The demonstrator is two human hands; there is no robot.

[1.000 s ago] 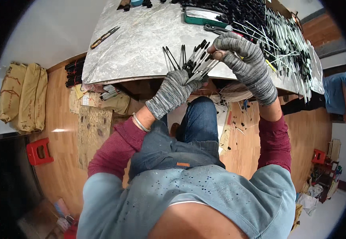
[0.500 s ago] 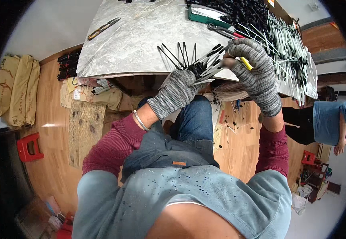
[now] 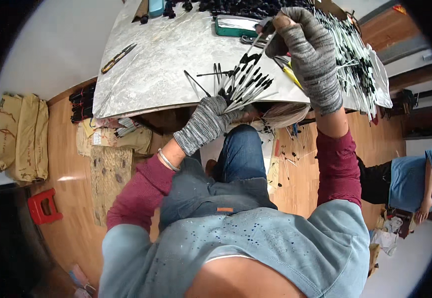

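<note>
My left hand (image 3: 203,121), in a grey knitted fingerless glove, is closed around a fanned bundle of thin white sticks with black tips (image 3: 248,84) at the table's front edge. Above and to the right, my gloved right hand (image 3: 308,47) is raised, its fingertips pinched at the upper end of a white stick that slants down to the bundle. Below that palm, close to the wrist, shows a yellow handle (image 3: 291,75); whether the hand grips it or it lies on the table is unclear. Part of a metal tool (image 3: 249,40) shows behind the right fingers.
The grey marbled table (image 3: 146,74) carries a cutter knife (image 3: 118,58) at left and a green box (image 3: 228,27) at the back. A large pile of white, black-tipped sticks (image 3: 342,64) covers its right side. A person in blue (image 3: 414,176) stands at far right; a red stool (image 3: 44,206) is at left.
My right hand has moved up and away from the bundle, toward the green box. My left hand has lowered slightly, still holding the sticks. The view has shifted a little.
</note>
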